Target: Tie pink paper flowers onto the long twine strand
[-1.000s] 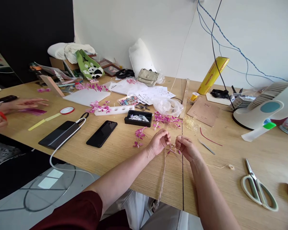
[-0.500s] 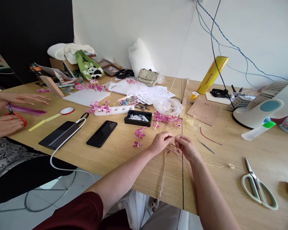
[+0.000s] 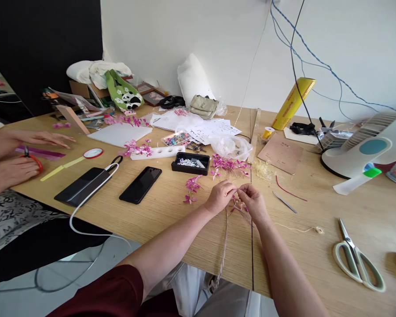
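Your left hand point(image 3: 219, 197) is pinching the top of a jute twine point(image 3: 223, 246) with fingers closed, and your right hand point(image 3: 253, 202) is meeting it fingertip to fingertip, closed on the same twine beside small pink flowers point(image 3: 239, 205). Left of the twine, a black phone point(image 3: 140, 184) is lying on the surface point(image 3: 171, 211); right of it, tweezers point(image 3: 284, 202) and, farther right, scissors point(image 3: 358, 260) are resting.
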### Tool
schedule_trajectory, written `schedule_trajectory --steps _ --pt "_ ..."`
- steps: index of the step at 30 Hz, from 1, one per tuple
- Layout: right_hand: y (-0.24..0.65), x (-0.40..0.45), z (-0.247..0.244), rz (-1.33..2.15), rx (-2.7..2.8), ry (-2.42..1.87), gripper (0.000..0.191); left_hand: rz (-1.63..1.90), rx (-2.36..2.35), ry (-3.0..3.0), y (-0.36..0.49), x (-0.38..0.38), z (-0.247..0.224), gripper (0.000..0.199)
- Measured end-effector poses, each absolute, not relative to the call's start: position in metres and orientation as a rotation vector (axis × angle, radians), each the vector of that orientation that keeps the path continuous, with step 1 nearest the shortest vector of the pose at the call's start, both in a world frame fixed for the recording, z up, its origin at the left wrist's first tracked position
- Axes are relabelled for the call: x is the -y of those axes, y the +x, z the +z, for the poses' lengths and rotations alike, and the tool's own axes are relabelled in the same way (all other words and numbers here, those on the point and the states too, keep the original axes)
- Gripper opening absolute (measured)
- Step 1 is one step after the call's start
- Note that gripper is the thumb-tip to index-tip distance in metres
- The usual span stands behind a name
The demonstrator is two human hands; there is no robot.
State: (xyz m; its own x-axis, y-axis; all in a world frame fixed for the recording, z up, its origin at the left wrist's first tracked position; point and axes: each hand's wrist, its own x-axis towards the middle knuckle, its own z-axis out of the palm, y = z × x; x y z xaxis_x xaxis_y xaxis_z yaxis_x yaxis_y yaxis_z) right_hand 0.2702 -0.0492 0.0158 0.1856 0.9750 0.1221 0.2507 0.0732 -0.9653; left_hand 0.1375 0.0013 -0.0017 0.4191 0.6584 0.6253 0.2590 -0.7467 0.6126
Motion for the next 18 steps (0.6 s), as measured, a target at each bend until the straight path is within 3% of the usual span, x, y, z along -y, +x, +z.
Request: schedule_trajectory --steps 10,18 --pt "0.2686 0.0470 0.0113 0.798 1.266 -1.463 0.017 1.361 -0.860 2.224 0.1395 -0.0024 -0.0041 0.012" --pt "0.2685 0.0495 0.0168 0.953 1.133 -1.369 0.018 1.375 -0.795 2.109 0.1413 -0.0015 -0.0032 0.004"
